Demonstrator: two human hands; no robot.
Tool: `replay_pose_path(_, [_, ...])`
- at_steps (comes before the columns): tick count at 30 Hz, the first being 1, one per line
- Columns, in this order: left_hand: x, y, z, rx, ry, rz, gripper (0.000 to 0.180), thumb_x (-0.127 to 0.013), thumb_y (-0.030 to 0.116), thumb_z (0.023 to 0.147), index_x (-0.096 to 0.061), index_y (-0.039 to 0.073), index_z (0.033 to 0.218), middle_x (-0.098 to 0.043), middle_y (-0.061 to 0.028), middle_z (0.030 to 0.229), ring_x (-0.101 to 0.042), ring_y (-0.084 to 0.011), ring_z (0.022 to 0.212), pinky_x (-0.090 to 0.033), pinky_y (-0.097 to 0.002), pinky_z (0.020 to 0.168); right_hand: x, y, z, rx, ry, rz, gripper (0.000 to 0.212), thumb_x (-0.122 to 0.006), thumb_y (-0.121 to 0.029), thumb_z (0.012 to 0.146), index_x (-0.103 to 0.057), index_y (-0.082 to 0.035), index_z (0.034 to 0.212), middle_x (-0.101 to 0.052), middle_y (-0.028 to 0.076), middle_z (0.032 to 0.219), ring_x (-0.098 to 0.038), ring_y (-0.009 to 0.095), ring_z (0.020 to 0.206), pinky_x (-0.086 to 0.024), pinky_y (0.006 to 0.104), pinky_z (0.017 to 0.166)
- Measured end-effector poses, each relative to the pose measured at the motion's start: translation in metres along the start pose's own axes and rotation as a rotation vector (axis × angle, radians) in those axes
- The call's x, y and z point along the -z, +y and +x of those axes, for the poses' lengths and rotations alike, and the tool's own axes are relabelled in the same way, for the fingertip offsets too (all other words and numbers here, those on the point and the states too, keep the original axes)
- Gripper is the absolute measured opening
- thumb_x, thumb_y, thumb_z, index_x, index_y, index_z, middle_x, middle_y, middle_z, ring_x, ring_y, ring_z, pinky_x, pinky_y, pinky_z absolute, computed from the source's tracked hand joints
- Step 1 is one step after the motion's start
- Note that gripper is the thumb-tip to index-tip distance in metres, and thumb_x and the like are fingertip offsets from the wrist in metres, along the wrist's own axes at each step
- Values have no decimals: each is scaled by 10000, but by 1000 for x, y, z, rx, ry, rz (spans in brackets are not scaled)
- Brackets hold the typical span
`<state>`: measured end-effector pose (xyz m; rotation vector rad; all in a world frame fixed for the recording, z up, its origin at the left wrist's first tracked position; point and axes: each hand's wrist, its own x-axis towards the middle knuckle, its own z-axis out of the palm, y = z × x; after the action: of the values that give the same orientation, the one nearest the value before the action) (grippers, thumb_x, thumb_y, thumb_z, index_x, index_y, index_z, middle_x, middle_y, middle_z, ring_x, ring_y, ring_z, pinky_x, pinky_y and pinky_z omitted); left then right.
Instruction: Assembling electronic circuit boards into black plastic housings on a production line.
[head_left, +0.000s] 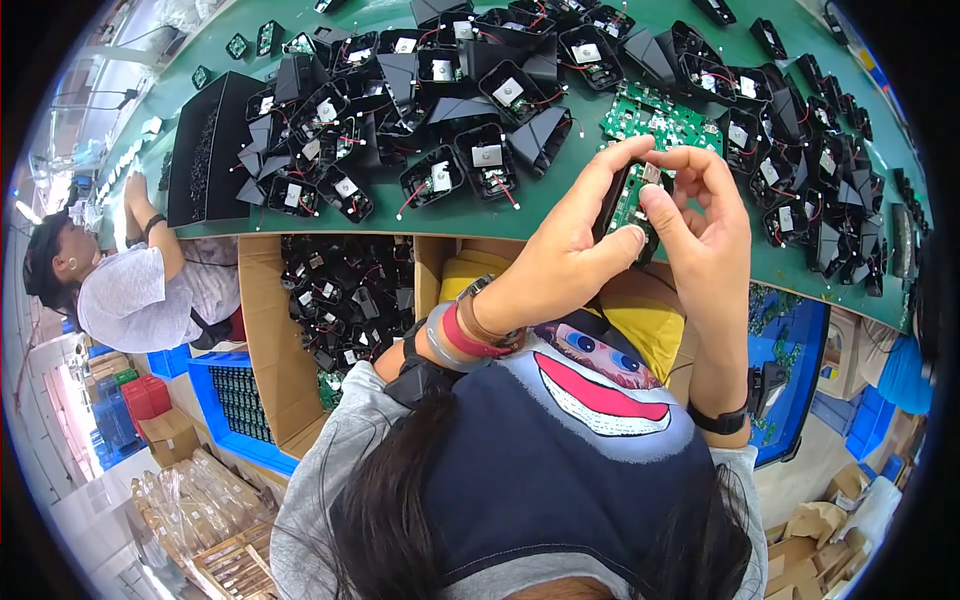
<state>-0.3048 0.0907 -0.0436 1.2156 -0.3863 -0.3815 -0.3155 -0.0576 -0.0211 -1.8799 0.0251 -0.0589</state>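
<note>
Just past the table's near edge, my left hand (578, 228) wraps around a black plastic housing (608, 200), its thumb low on the near end. A small green circuit board (630, 196) with a silver metal connector sits at the housing's open side. My right hand (712, 215) is closed on the board from the other side, thumb pressing its face and fingers curled behind. How deep the board sits in the housing is hidden by my fingers. Behind my hands lie several loose green circuit boards (655, 115) on the table.
Black housings with red and white wires (487, 160) crowd the green table (400, 222). A black bin (205, 150) stands left. Below the edge are a cardboard box (265, 340) of housings and blue trays (215, 400). A co-worker (120, 290) sits at far left.
</note>
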Motion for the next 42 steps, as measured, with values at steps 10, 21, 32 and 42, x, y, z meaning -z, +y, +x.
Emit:
replay_pose_path(10, [-3, -9, -2, 28, 22, -76, 518, -503, -4, 825, -346, 23, 1318, -446, -42, 1157, -453, -93, 1045, -393, -235, 905, -9, 16, -14, 61, 8, 166, 253, -546, -5, 867, -490, -12, 1114, -495, 38, 1029, -466, 107, 977, -415, 224, 832])
replay_pose_path(21, [10, -12, 4, -3, -40, 39, 475, -524, -25, 834, -382, 13, 1286, -468, -69, 1201, -459, -141, 1128, -355, -287, 992, -13, 18, -5, -4, 18, 174, 223, -543, -7, 862, -505, -22, 1081, -495, 16, 995, -487, 86, 920, -430, 216, 801])
replay_pose_path(32, [4, 2, 6, -5, 73, -237, 438, -423, -20, 809, -429, 12, 1246, -504, -98, 1207, -475, -152, 1121, -383, -296, 980, -15, 13, -24, -49, -75, 434, 401, -532, -92, 894, -376, 3, 1252, -505, 85, 1151, -481, 149, 1083, -374, 281, 942])
replay_pose_path(42, [-4, -15, 9, -60, 105, -177, 393, -394, -37, 821, -462, -4, 1207, -531, -101, 1194, -497, -158, 1090, -380, -306, 979, -29, 30, -19, -1, -4, 489, 408, -512, 14, 885, -359, 7, 1263, -510, 108, 1178, -506, 170, 1100, -403, 297, 947])
